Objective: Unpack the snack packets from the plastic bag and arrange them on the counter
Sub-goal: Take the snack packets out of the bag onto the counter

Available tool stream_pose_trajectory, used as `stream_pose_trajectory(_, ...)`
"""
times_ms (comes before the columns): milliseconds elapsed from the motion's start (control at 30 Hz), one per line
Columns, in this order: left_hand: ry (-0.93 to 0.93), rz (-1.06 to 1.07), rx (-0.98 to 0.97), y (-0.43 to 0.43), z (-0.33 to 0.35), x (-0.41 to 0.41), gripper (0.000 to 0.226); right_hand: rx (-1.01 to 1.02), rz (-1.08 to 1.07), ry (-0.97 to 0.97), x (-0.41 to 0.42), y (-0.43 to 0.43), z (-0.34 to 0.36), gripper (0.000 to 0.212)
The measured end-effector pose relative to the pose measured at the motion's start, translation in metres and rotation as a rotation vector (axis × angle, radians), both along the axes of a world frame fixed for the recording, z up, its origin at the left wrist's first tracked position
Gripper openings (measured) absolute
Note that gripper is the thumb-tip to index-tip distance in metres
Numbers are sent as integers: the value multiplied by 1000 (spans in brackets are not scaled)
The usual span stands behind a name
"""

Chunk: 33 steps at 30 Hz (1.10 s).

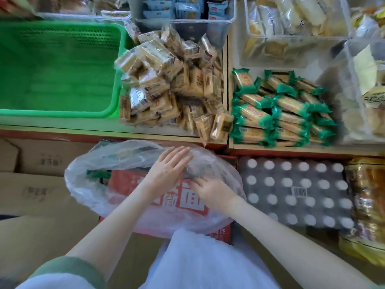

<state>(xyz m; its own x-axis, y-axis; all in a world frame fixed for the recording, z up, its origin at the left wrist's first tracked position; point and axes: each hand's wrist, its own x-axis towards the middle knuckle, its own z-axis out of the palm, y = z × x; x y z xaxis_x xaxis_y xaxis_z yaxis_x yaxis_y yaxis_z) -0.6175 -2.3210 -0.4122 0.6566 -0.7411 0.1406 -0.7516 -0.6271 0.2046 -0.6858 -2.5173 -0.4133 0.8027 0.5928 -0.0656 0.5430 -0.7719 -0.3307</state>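
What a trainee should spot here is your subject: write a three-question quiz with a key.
1. True or false: the left hand lies with straight fingers on the plastic bag.
2. Pick one. The pile of green-wrapped packets lies: A) left of the tan packets; B) right of the tan packets; C) under the left hand.
3. What colour is the box under the bag?

Key: 1 true; 2 B; 3 red.
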Motion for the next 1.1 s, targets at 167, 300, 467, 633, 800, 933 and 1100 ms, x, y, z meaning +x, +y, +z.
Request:
stream_pose_trajectory(167, 20, 7, 151, 27, -16, 2, 81, -361, -406, 275, 8, -12, 2, 60)
stream_pose_trajectory(300, 28, 27, 188, 23, -22, 11, 82, -511, -456, 320, 33, -22, 7, 76)
stream_pose_trajectory(467, 127, 55, 244, 13, -31, 9, 76, -567, -434, 275, 34, -7, -7, 80)
stream_pose_trajectory(633, 69, 30, 228, 2, -27, 3, 90, -469, -505, 194, 10, 4, -16, 55)
stream_pose_trajectory(800, 78, 10, 216, -9, -20, -2, 83, -655, -380, 86, -16, 0, -33, 65)
stream_pose_trajectory(933, 91, -5, 200, -19, -22, -2, 77, -784, -121, 51, -39, -5, -36, 67)
stream_pose_trajectory(1100, 122, -18, 213, -30, -33, -3, 56, -555, 13, 124, -64, -13, -49, 73)
